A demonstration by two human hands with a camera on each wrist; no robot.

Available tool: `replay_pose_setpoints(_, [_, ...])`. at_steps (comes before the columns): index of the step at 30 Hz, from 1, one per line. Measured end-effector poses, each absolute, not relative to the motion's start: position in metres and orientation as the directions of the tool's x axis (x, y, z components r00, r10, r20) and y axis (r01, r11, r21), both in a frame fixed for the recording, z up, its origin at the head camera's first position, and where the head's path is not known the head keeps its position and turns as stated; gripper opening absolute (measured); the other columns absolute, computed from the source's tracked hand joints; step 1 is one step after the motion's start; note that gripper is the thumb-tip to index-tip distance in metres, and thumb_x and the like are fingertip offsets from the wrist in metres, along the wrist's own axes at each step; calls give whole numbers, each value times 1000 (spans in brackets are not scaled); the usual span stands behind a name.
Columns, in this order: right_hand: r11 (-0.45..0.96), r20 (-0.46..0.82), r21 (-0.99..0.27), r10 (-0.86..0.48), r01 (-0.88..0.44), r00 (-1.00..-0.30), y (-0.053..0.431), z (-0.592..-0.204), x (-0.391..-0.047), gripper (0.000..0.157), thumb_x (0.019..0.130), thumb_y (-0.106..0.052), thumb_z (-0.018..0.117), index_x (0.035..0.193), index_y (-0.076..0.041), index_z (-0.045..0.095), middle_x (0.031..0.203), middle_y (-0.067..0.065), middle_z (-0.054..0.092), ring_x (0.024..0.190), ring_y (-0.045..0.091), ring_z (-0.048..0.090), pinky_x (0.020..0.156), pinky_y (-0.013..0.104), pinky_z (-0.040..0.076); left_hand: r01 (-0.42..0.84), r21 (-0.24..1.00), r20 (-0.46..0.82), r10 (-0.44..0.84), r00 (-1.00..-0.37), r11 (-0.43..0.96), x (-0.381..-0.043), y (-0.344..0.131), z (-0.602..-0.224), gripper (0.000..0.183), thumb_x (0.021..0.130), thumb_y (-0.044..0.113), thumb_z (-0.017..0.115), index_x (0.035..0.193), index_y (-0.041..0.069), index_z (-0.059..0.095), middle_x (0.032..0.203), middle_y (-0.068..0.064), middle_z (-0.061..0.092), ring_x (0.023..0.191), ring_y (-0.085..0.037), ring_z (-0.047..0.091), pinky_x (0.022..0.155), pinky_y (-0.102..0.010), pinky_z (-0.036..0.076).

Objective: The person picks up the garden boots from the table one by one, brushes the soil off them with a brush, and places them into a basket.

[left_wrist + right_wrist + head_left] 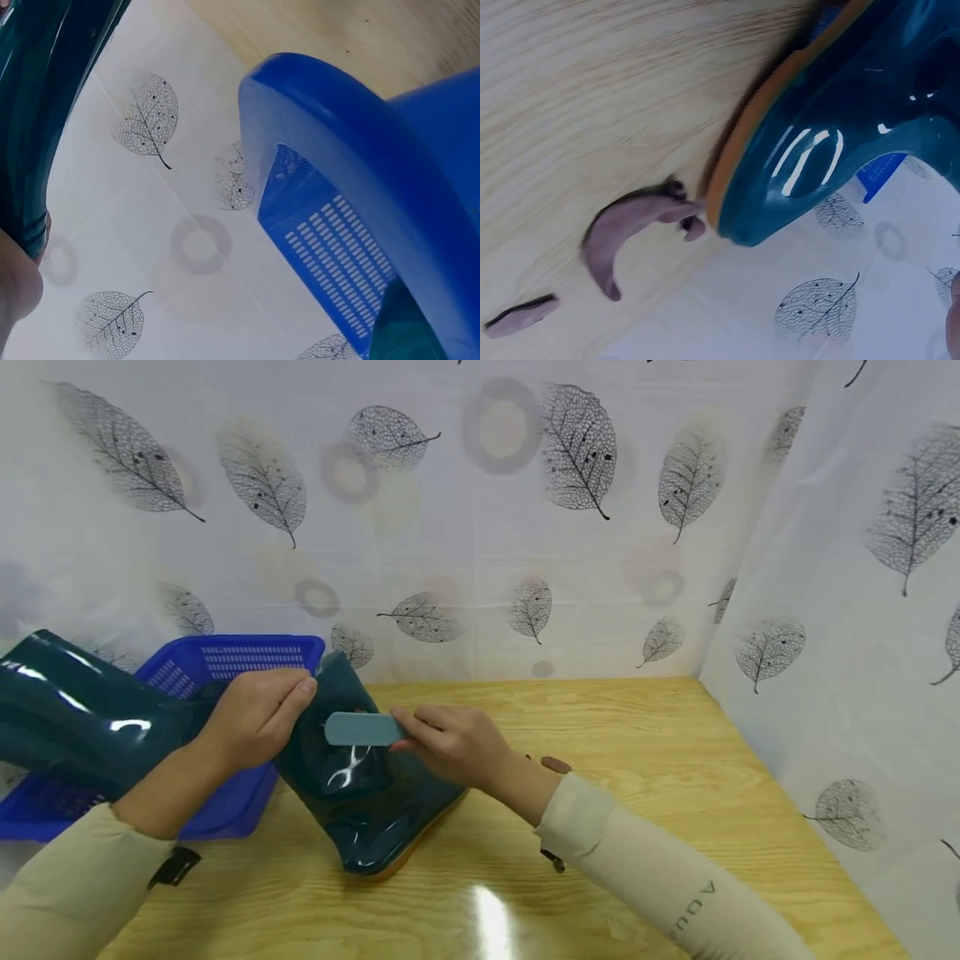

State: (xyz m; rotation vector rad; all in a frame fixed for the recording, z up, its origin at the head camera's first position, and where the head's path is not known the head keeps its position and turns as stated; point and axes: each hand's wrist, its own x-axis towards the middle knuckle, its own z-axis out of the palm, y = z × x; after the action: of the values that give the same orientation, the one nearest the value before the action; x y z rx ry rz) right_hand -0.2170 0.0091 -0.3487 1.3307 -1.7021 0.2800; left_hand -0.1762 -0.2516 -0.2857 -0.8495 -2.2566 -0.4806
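Observation:
A glossy dark green rubber boot (412, 789) with an orange-brown sole stands tilted on the table. My left hand (258, 714) grips the top edge of its shaft; in the left wrist view only part of that hand (19, 281) shows at the boot's rim (30, 142). The fingers of my right hand (457, 743) hold a flat, round-ended grey-blue tool (362, 729) against the shaft; its underside is hidden. In the right wrist view the boot's toe (795, 165) shows close up, with a curved brownish strip (622, 229) lying beside the sole.
A blue plastic basket (258, 643) with slotted sides stands at the left, a second green boot (82, 702) lying across it. A small brownish piece (521, 316) lies on the wooden table (600, 718). Leaf-patterned sheeting (465, 527) lines the back and right.

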Motion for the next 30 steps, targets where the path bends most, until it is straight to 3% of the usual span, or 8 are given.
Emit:
replay_pose_setpoints(4, [398, 746, 344, -666, -851, -10, 20, -355, -223, 46, 76, -34, 76, 112, -7, 67, 81, 1, 63, 53, 5, 51, 47, 16, 39, 683, 113, 700, 431, -570, 721, -177, -250, -286, 36, 92, 6, 46, 59, 18, 35, 57, 9, 24, 51, -2, 20, 50, -18, 21])
replay_pose_setpoints(13, [351, 736, 340, -677, -872, 15, 29, -362, -229, 47, 74, -32, 77, 113, -7, 67, 83, 1, 62, 53, 4, 47, 45, 17, 36, 673, 117, 694, 424, -582, 730, -178, -250, -288, 36, 93, 7, 45, 60, 18, 37, 57, 9, 25, 51, -3, 23, 50, -19, 22])
replay_pose_setpoints(23, [319, 689, 335, -725, -887, -1, 44, -371, -229, 41, 80, -32, 72, 112, -7, 68, 82, 0, 63, 53, 3, 51, 45, 15, 39, 674, 120, 697, 422, -580, 729, -179, -250, -290, 36, 92, 6, 45, 59, 18, 36, 57, 10, 25, 51, -3, 22, 51, -17, 21])
replay_pose_setpoints(30, [267, 691, 318, -723, -910, 30, 54, -374, -225, 41, 81, -32, 71, 112, -6, 67, 84, 2, 64, 56, 4, 54, 49, 15, 43, 675, 154, 714, 392, -580, 721, -179, -252, -290, 37, 92, 6, 45, 58, 18, 35, 55, 9, 24, 49, -2, 20, 48, -18, 21])
